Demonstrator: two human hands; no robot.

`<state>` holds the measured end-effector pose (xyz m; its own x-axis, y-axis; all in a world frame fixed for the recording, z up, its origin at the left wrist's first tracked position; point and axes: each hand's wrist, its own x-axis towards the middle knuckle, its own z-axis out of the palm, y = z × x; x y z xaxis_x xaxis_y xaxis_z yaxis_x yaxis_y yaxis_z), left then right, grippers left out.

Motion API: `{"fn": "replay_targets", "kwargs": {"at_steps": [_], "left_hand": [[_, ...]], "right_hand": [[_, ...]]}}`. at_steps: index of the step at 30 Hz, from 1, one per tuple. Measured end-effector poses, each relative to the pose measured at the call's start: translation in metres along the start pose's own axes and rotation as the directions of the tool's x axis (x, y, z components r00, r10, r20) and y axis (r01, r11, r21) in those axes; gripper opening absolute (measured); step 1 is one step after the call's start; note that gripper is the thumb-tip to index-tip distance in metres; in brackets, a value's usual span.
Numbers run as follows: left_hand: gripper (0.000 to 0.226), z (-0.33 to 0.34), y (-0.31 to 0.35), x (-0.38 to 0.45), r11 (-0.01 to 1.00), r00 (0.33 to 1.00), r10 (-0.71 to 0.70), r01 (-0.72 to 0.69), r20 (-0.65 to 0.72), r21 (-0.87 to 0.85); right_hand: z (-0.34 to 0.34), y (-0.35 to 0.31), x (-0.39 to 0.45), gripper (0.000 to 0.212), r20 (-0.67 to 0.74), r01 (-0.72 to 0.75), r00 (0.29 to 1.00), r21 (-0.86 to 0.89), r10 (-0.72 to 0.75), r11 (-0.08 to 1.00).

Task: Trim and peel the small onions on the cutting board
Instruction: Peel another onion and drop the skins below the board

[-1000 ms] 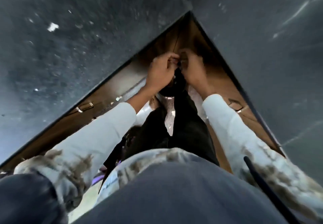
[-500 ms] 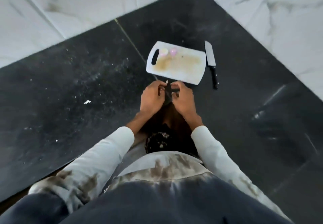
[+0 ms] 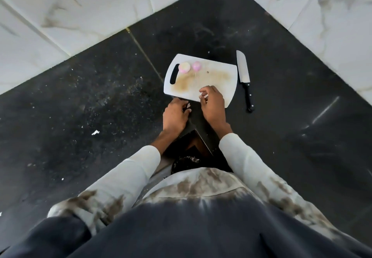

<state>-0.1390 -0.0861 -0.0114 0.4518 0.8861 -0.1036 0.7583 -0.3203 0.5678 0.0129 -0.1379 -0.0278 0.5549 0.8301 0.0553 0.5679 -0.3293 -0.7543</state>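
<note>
Now your two hands sit at the near edge of the board (image 3: 213, 76). Your right hand (image 3: 213, 105) rests on it, fingers loosely spread, holding nothing. Your left hand (image 3: 175, 115) is curled; it may pinch a bit of peel, hard to tell. Two onions (image 3: 190, 66) sit by the board's handle hole. A knife (image 3: 244, 78) lies just right of the board on the dark table (image 3: 90, 96).
</note>
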Motion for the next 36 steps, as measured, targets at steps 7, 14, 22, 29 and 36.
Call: {"fn": "replay_targets", "kwargs": {"at_steps": [7,14,22,29,36], "left_hand": [[0.006,-0.007,-0.001,0.024,0.992,0.995,0.046,-0.056,0.092,0.109],[0.005,-0.015,0.005,0.042,0.995,0.998,0.014,-0.021,0.063,0.098],[0.001,-0.034,0.021,0.075,0.999,1.0,0.018,-0.018,0.006,0.036],[0.004,-0.041,0.021,0.09,0.999,0.999,0.026,-0.027,0.019,0.027],[0.004,-0.041,0.022,0.092,1.0,0.999,0.026,-0.026,0.044,0.001]], "right_hand": [[0.004,0.015,0.028,0.028,-0.117,-0.088,0.989,0.028,0.09,0.996],[0.009,0.015,0.061,0.038,-0.161,-0.117,0.981,-0.077,0.104,0.99],[0.021,0.011,0.086,0.044,-0.176,-0.169,0.974,-0.149,0.142,0.974],[0.022,0.011,0.092,0.018,-0.271,-0.258,0.934,-0.06,0.233,0.964],[0.019,0.007,0.095,0.005,-0.289,-0.273,0.929,-0.113,0.232,0.955]]}}
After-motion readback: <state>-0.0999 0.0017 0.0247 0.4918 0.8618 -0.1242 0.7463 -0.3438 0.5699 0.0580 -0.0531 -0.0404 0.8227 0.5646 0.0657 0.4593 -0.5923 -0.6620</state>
